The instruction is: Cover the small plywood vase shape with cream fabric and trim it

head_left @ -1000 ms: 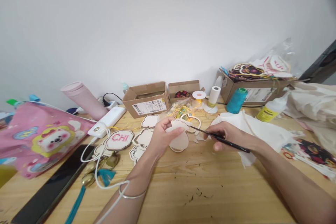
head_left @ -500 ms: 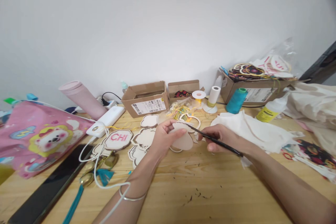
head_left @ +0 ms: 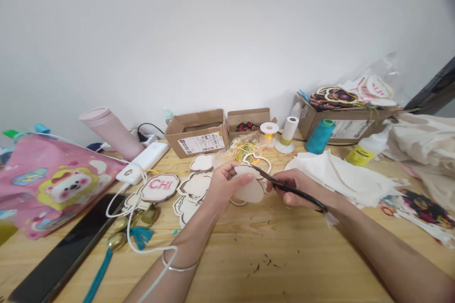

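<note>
My left hand pinches a flat, cream-coloured piece of fabric or card with a wavy edge, thumb lying across its face. Black-handled scissors are gripped in my right hand, their blades reaching left to the piece's upper right edge. How far apart the blades are is too small to tell. Behind the piece lies a pale scalloped frame. Left of my left hand are cloud-shaped wooden pieces and a plaque with pink "CHI" lettering.
A white cable crosses my left forearm from a white power strip. White cloth, a teal thread cone and a yellow-labelled bottle stand or lie right. Cardboard boxes line the wall; a phone lies left.
The scissors have shifted slightly in my right hand, and their handle shows a more curved outline. The piece in my left hand has turned or moved slightly right.
</note>
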`<state>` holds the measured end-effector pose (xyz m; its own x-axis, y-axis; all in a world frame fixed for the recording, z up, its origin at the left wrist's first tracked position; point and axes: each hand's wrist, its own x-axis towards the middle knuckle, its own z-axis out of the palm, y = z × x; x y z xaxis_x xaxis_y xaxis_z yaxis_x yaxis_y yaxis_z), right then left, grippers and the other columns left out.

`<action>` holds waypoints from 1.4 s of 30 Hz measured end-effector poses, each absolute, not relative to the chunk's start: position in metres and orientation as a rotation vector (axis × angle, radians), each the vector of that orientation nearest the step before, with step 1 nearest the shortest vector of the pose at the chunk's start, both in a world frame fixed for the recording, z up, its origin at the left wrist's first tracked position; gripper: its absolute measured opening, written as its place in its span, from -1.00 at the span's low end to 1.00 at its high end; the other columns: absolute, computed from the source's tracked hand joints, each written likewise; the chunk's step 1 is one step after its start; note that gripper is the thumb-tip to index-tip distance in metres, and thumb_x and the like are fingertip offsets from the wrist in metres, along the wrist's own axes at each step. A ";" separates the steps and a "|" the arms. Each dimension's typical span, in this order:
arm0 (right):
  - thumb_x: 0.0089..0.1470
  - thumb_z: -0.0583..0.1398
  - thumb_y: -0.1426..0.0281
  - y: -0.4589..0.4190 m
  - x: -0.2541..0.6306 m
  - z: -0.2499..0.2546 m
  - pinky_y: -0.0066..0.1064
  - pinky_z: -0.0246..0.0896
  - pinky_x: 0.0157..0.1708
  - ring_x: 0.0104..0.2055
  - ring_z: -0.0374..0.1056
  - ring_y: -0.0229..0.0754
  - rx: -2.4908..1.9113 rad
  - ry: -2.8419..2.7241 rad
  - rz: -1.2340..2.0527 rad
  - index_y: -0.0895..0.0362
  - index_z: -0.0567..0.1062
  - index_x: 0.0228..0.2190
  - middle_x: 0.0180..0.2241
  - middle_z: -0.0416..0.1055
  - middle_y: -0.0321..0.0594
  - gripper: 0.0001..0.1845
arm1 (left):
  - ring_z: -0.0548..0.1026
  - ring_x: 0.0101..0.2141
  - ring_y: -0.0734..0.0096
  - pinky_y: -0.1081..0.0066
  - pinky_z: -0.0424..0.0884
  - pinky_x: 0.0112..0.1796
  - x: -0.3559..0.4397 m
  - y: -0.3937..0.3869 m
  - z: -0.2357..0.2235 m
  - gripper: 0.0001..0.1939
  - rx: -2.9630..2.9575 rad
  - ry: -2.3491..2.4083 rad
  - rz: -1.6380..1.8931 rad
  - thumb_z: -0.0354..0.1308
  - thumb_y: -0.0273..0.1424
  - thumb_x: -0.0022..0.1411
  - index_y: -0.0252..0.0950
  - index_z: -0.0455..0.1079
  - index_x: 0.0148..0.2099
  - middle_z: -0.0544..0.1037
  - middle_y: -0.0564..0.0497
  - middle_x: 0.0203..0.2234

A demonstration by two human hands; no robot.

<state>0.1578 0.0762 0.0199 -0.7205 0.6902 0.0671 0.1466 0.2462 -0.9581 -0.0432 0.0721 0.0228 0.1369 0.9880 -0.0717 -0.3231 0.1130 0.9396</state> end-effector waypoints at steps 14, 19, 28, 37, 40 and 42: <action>-0.19 0.09 -0.10 0.077 0.161 0.021 -0.55 -0.24 -0.68 -0.64 -0.12 -0.43 -0.782 -2.073 1.463 0.28 0.36 -0.38 -0.66 0.01 -0.43 -0.36 | 0.45 -0.59 0.54 0.58 0.35 -0.55 -0.042 0.072 0.023 -0.74 0.968 0.942 1.215 0.34 -0.48 -0.28 -0.33 0.38 -0.44 0.55 0.08 -0.55; -0.18 0.09 -0.09 0.075 0.159 0.023 -0.55 -0.24 -0.68 -0.63 -0.12 -0.43 -0.769 -2.061 1.479 0.27 0.35 -0.38 -0.66 0.02 -0.43 -0.37 | 0.43 -0.61 0.53 0.55 0.33 -0.55 -0.041 0.071 0.024 -0.74 0.986 0.981 1.201 0.34 -0.42 -0.28 -0.34 0.37 -0.46 0.54 0.08 -0.58; -0.09 0.07 -0.02 0.074 0.155 0.020 -0.54 -0.26 -0.68 -0.63 -0.13 -0.43 -0.753 -2.024 1.438 0.25 0.35 -0.44 -0.66 0.00 -0.42 -0.47 | 0.42 -0.62 0.55 0.57 0.32 -0.57 -0.038 0.070 0.025 -0.71 0.984 0.987 1.207 0.34 -0.40 -0.28 -0.35 0.37 -0.44 0.53 0.06 -0.58; -0.04 0.05 0.03 0.075 0.155 0.016 -0.52 -0.26 -0.66 -0.60 -0.13 -0.41 -0.819 -2.053 1.368 0.24 0.34 -0.50 -0.65 -0.02 -0.40 -0.53 | 0.44 -0.60 0.54 0.56 0.35 -0.54 -0.036 0.068 0.021 -0.72 0.940 0.931 1.201 0.34 -0.42 -0.26 -0.36 0.36 -0.42 0.54 0.05 -0.56; -0.04 0.05 0.03 0.075 0.156 0.017 -0.52 -0.27 -0.66 -0.60 -0.14 -0.41 -0.816 -2.054 1.362 0.24 0.34 -0.51 -0.65 -0.04 -0.40 -0.53 | 0.44 -0.60 0.52 0.55 0.35 -0.54 -0.035 0.067 0.021 -0.71 0.933 0.938 1.210 0.34 -0.41 -0.27 -0.36 0.36 -0.42 0.55 0.04 -0.55; -0.04 0.05 0.04 0.075 0.155 0.017 -0.52 -0.27 -0.66 -0.61 -0.14 -0.41 -0.820 -2.049 1.365 0.24 0.34 -0.52 -0.66 -0.04 -0.40 -0.53 | 0.45 -0.59 0.52 0.55 0.35 -0.54 -0.035 0.067 0.021 -0.71 0.938 0.945 1.216 0.34 -0.41 -0.27 -0.35 0.37 -0.42 0.55 0.04 -0.55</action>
